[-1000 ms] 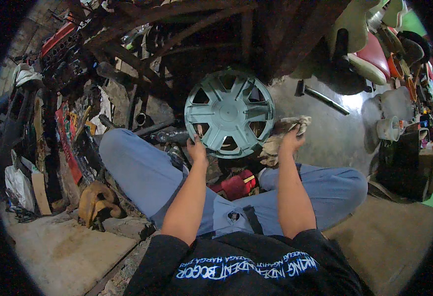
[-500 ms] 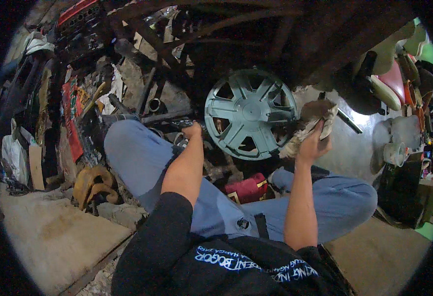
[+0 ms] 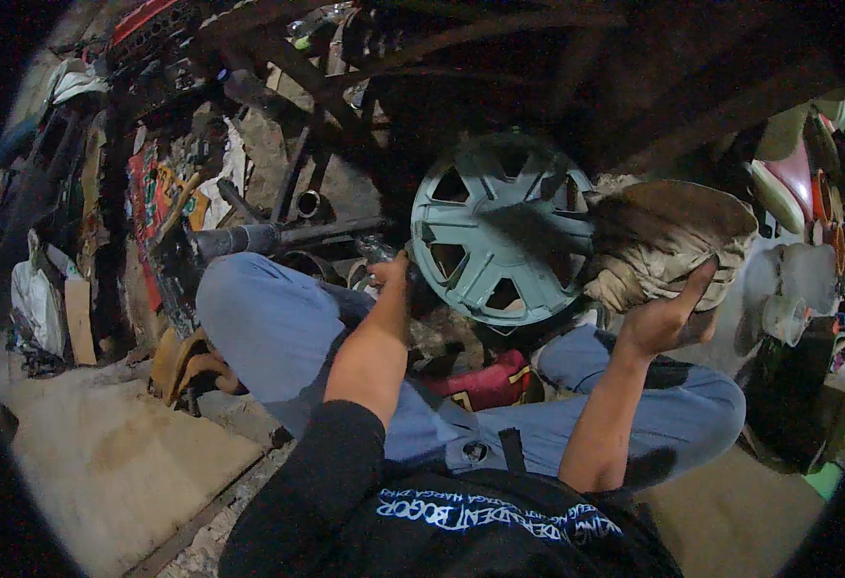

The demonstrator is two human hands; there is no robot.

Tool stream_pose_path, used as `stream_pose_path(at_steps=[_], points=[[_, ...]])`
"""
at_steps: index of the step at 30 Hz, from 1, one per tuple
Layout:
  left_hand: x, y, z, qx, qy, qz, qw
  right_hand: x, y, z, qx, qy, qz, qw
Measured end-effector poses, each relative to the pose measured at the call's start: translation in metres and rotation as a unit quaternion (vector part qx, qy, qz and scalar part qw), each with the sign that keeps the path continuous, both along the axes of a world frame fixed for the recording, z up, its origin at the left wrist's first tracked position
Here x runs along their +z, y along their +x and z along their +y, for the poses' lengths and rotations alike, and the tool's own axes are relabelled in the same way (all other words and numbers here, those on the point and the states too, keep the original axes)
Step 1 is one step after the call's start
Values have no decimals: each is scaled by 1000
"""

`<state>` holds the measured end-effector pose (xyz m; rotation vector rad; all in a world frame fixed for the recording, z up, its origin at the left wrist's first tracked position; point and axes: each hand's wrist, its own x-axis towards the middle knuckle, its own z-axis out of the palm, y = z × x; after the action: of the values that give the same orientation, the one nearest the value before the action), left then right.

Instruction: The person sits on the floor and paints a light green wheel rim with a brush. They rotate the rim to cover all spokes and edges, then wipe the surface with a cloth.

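Note:
A pale grey-green wheel cover point(image 3: 493, 214) with broad spokes is in front of me, beyond my legs. My right hand point(image 3: 671, 320) grips a crumpled beige cloth point(image 3: 668, 241), which bulges up broadly to the right of the cover. A dark shadow lies across the cover's right half. By the cover's lower left edge, my left hand point(image 3: 389, 275) has its fingers curled in around a small dark, shiny thing point(image 3: 374, 248) that I cannot make out. Whether this hand touches the cover's rim is unclear.
Below the cover, a dark red piece with yellow trim point(image 3: 485, 383) lies between my legs. Metal pipes point(image 3: 239, 239) and dark frame bars point(image 3: 312, 82) are to the left and above. A brown curved piece point(image 3: 186, 366) sits left of my knee. A clear tub point(image 3: 785, 318) stands at right.
My right hand has moved right with the cloth, which now shows larger and more spread. The wheel cover and my left hand have shifted slightly right in the picture. A shadow now covers part of the cover.

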<state>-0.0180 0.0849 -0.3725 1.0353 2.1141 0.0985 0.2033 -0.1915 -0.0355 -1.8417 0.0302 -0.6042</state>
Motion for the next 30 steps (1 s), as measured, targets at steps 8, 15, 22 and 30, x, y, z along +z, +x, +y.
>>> stream_pose_path(at_steps=[8, 15, 22, 30], points=[[36, -23, -91, -1, 423, -76, 903, 23, -9, 26, 104, 311, 32, 944], [105, 19, 7, -17, 395, -58, 917, -10, -8, -7, 72, -176, -33, 981], [62, 27, 119, -52, 463, -5, 885, -3, -6, -7, 45, -211, -37, 976], [8, 18, 140, 123, 414, -243, 868, -12, 13, 5, 25, -270, 26, 962]])
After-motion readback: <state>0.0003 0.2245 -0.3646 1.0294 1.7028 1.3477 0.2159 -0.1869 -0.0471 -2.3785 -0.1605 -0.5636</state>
